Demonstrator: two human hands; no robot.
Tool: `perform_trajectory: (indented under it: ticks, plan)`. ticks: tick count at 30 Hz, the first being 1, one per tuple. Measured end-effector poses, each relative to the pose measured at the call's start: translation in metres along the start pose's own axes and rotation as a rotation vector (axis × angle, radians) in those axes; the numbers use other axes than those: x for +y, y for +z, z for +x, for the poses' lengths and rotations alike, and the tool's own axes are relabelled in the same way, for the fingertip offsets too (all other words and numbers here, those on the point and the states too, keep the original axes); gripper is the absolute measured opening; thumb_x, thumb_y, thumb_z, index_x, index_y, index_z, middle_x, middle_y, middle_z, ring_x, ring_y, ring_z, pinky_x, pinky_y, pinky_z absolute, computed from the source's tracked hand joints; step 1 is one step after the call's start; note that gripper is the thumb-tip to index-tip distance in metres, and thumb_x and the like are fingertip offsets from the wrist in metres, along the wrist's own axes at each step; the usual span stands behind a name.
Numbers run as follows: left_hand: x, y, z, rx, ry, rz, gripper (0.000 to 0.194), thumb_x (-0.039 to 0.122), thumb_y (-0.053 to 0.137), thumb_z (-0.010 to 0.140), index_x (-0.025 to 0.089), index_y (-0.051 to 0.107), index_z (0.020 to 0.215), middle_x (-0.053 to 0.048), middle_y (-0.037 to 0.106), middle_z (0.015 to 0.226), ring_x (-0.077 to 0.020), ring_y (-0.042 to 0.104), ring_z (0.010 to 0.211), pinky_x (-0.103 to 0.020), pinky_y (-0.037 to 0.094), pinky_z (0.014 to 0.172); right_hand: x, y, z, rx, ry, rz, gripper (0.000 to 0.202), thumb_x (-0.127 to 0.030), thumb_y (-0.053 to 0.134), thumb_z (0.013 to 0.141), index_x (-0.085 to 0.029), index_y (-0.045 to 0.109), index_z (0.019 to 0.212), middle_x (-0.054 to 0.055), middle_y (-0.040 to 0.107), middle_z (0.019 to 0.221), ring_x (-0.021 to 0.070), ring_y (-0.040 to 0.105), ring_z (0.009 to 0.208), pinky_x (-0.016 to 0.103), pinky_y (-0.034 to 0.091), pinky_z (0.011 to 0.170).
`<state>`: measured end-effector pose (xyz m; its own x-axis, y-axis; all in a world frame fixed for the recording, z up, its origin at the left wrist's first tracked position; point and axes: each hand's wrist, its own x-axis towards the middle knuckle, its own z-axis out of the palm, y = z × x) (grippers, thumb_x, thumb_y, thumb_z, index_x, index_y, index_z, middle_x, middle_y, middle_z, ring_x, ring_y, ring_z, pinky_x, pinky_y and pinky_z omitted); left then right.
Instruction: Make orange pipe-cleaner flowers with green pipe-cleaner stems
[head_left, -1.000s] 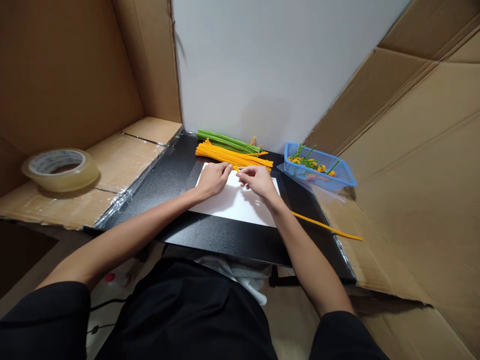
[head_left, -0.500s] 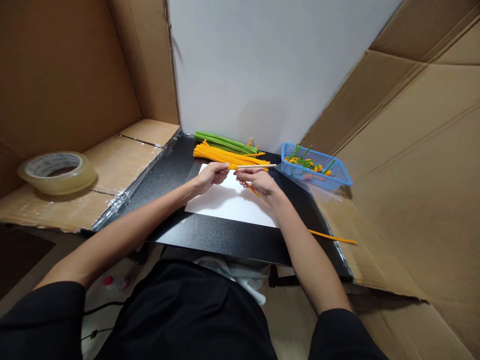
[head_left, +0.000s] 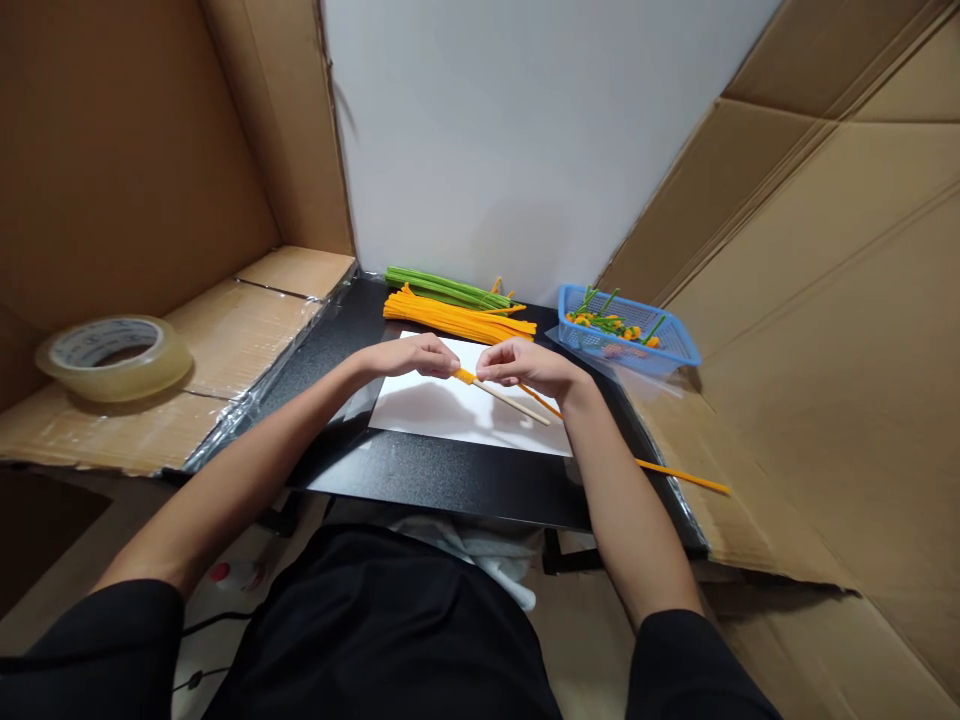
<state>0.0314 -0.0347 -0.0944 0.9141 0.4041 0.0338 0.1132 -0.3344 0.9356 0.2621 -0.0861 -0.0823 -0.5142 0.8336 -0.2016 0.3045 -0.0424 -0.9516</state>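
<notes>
Over a white sheet of paper [head_left: 442,412], my left hand [head_left: 420,355] pinches the left end of a thin wooden stick [head_left: 519,403]. An orange pipe cleaner [head_left: 464,376] is coiled tightly around that end. My right hand [head_left: 531,364] is closed in a pinch on the pipe cleaner just right of the coil. The pipe cleaner's long tail passes under my right forearm and comes out beyond it to the right. The bare part of the stick slants down to the right, below my right hand. My fingertips partly hide both ends of the coil.
Behind the paper lie a bundle of orange pipe cleaners [head_left: 450,317] and a bundle of green ones [head_left: 442,286]. A blue basket [head_left: 667,363] at the right holds small orange-and-green pieces. A roll of clear tape [head_left: 120,375] sits on cardboard at the left. Cardboard walls flank the black table [head_left: 435,475].
The stick has swung from nearly level to slanting down rightward, its free end now lower. Both hands have turned palm-down, and the coil has moved slightly lower and nearer to me.
</notes>
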Motion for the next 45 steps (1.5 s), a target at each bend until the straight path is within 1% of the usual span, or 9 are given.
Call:
perform_trajectory:
  ticks: [6, 9, 13, 19, 24, 28, 32, 37, 45]
  plan:
    - [-0.007, -0.002, 0.002, 0.108, -0.033, 0.44, 0.031, 0.034, 0.058, 0.087, 0.017, 0.058, 0.061, 0.0, 0.049, 0.056, -0.0137, 0.039, 0.053, -0.027, 0.024, 0.057, 0.003, 0.01, 0.005, 0.381, 0.004, -0.316, 0.021, -0.033, 0.08, 0.067, -0.013, 0.073, 0.066, 0.0, 0.062, 0.057, 0.0093, 0.047, 0.053, 0.025, 0.032, 0.053]
    - [-0.017, 0.004, 0.006, 0.332, -0.075, 0.646, 0.027, 0.029, 0.06, 0.087, 0.019, 0.06, 0.061, -0.001, 0.051, 0.055, -0.0152, 0.038, 0.053, -0.029, 0.018, 0.058, 0.007, 0.02, 0.012, 0.599, -0.015, -0.415, 0.01, -0.021, 0.072, 0.074, -0.014, 0.073, 0.067, 0.002, 0.065, 0.054, 0.0129, 0.059, 0.052, 0.025, 0.043, 0.056]
    - [-0.027, 0.017, 0.011, 0.607, -0.118, 0.789, 0.029, 0.032, 0.055, 0.091, 0.02, 0.059, 0.066, -0.004, 0.057, 0.065, -0.0174, 0.042, 0.058, -0.03, 0.015, 0.059, 0.016, 0.031, 0.023, 0.73, -0.053, -0.26, 0.004, -0.013, 0.071, 0.076, -0.014, 0.071, 0.073, 0.003, 0.067, 0.055, 0.0146, 0.065, 0.049, 0.025, 0.052, 0.053]
    - [-0.036, 0.03, 0.018, 0.84, -0.126, 0.544, 0.032, 0.035, 0.047, 0.094, 0.019, 0.055, 0.068, -0.002, 0.055, 0.063, -0.0169, 0.047, 0.064, -0.028, 0.023, 0.061, 0.025, 0.032, 0.036, 0.729, -0.05, 0.227, 0.011, -0.013, 0.079, 0.075, -0.014, 0.068, 0.078, 0.003, 0.07, 0.063, 0.0128, 0.068, 0.055, 0.023, 0.058, 0.055]
    - [-0.041, 0.036, 0.025, 0.911, -0.017, 0.198, 0.032, 0.031, 0.049, 0.09, 0.017, 0.053, 0.061, 0.002, 0.048, 0.056, -0.013, 0.044, 0.059, -0.026, 0.028, 0.061, 0.025, 0.035, 0.039, 0.685, -0.001, 0.377, 0.014, -0.018, 0.078, 0.081, -0.014, 0.067, 0.073, 0.004, 0.069, 0.061, 0.0109, 0.065, 0.053, 0.021, 0.056, 0.053]
    - [-0.043, 0.036, 0.03, 0.819, -0.007, -0.259, 0.032, 0.036, 0.057, 0.085, 0.016, 0.052, 0.061, 0.005, 0.038, 0.05, -0.0087, 0.031, 0.047, -0.024, 0.021, 0.049, 0.027, 0.036, 0.039, 0.617, 0.011, 0.386, 0.017, -0.023, 0.079, 0.081, -0.014, 0.067, 0.071, 0.003, 0.068, 0.064, 0.0101, 0.064, 0.055, 0.021, 0.053, 0.054]
    - [-0.043, 0.03, 0.029, 0.666, 0.014, -0.561, 0.032, 0.038, 0.063, 0.079, 0.017, 0.046, 0.061, 0.009, 0.025, 0.048, -0.0049, 0.017, 0.041, -0.021, 0.009, 0.045, 0.033, 0.024, 0.039, 0.522, -0.03, 0.343, 0.026, -0.034, 0.086, 0.071, -0.014, 0.072, 0.08, 0.002, 0.068, 0.068, 0.0083, 0.059, 0.055, 0.019, 0.042, 0.049]
    - [-0.036, 0.017, 0.019, 0.398, 0.061, -0.619, 0.041, 0.04, 0.068, 0.078, 0.017, 0.042, 0.057, 0.009, 0.023, 0.048, -0.004, 0.016, 0.043, -0.021, 0.011, 0.045, 0.035, 0.009, 0.036, 0.375, -0.139, 0.357, 0.04, -0.04, 0.093, 0.055, -0.015, 0.073, 0.079, -0.002, 0.061, 0.064, 0.0052, 0.045, 0.051, 0.02, 0.028, 0.047]
    - [-0.017, 0.002, 0.004, -0.006, 0.009, -0.355, 0.048, 0.045, 0.072, 0.076, 0.017, 0.043, 0.05, 0.003, 0.029, 0.052, -0.008, 0.025, 0.048, -0.026, 0.018, 0.047, 0.02, 0.002, 0.011, -0.098, -0.067, 0.239, 0.034, -0.039, 0.089, 0.062, -0.012, 0.071, 0.075, -0.002, 0.056, 0.06, 0.0064, 0.041, 0.054, 0.022, 0.024, 0.05]
